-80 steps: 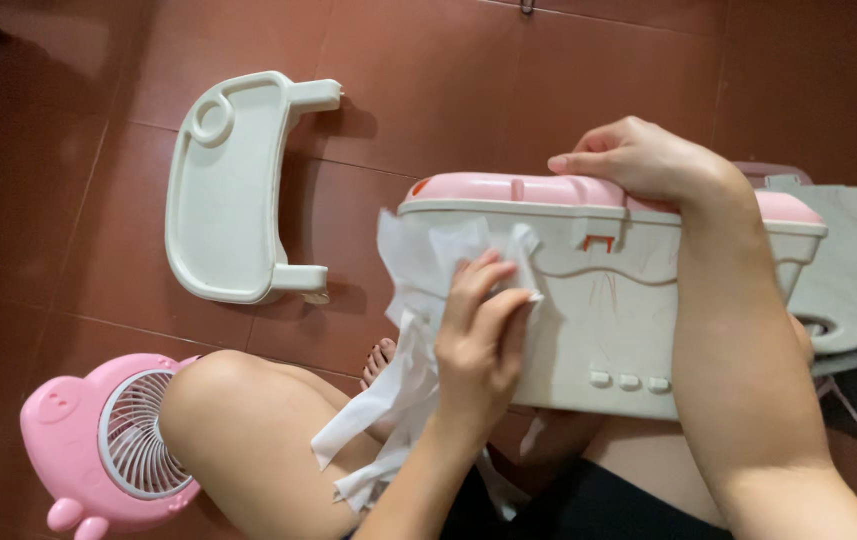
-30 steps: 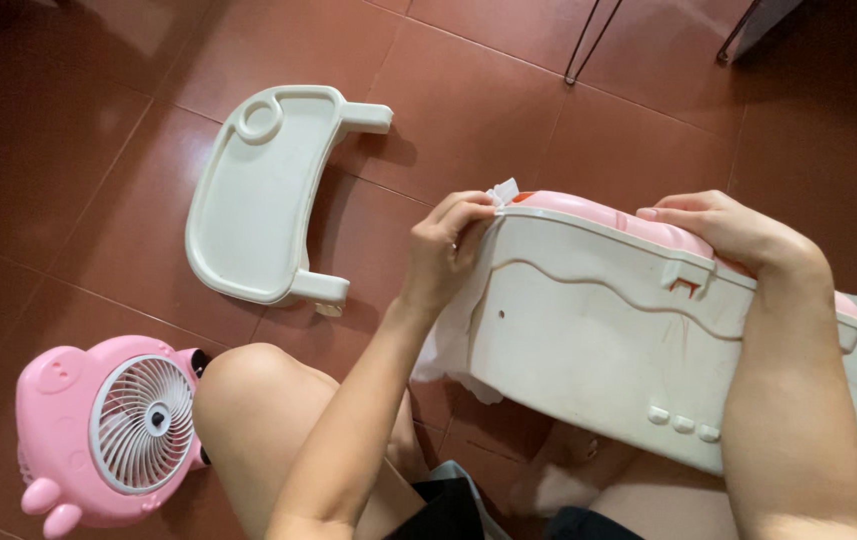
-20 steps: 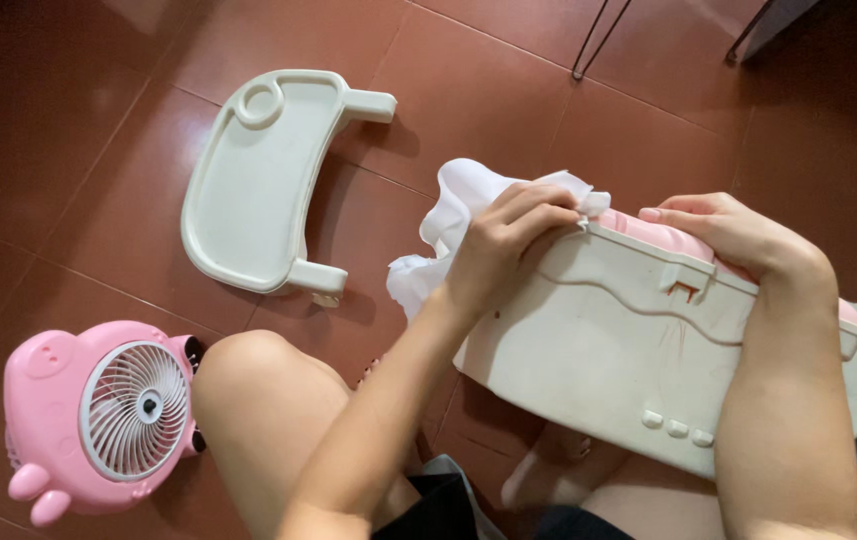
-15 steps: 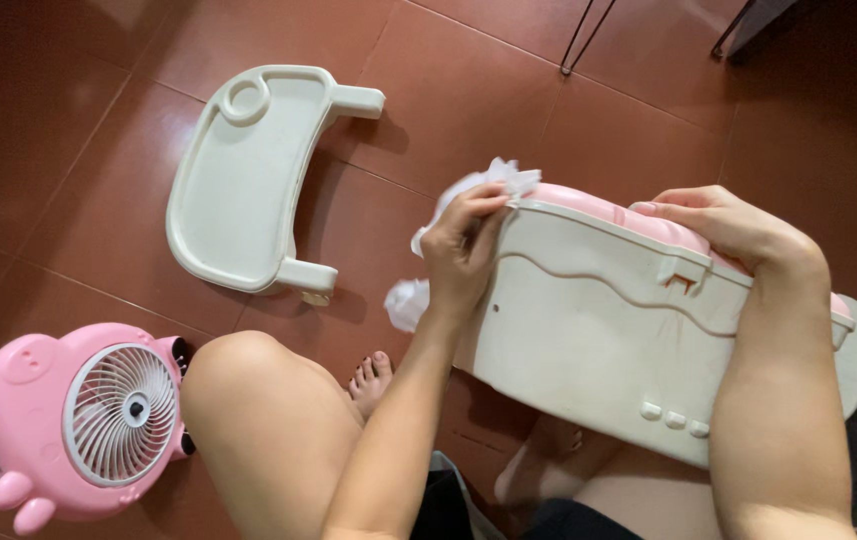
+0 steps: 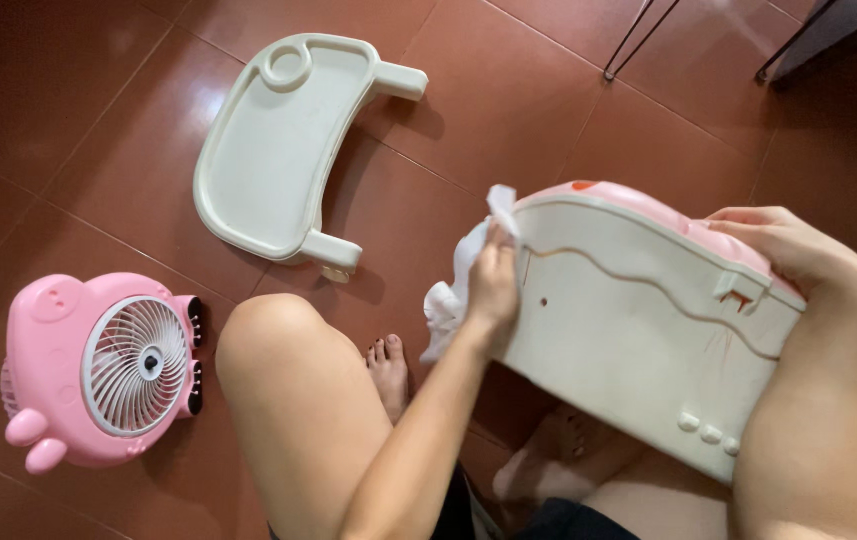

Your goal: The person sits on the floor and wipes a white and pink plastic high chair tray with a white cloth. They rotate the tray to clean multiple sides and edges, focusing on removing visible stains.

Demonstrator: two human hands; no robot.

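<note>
A cream plastic chair part [image 5: 638, 340] with a pink top edge rests tilted on my lap. My left hand [image 5: 493, 285] presses a crumpled white wipe [image 5: 453, 290] against its left end. My right hand [image 5: 793, 250] grips the pink top rim on the right and holds the part steady. My bare knee sits below the left hand, and the toes of one foot show beside the wipe.
A cream tray [image 5: 278, 150] with a round cup recess lies flat on the red tiled floor at the upper left. A pink pig-shaped fan [image 5: 108, 370] stands at the lower left. Thin metal legs [image 5: 638, 30] show at the top right.
My left hand has slid the wipe from the top left corner down along the left end of the part. The view has shifted, so the tray and fan sit a little differently.
</note>
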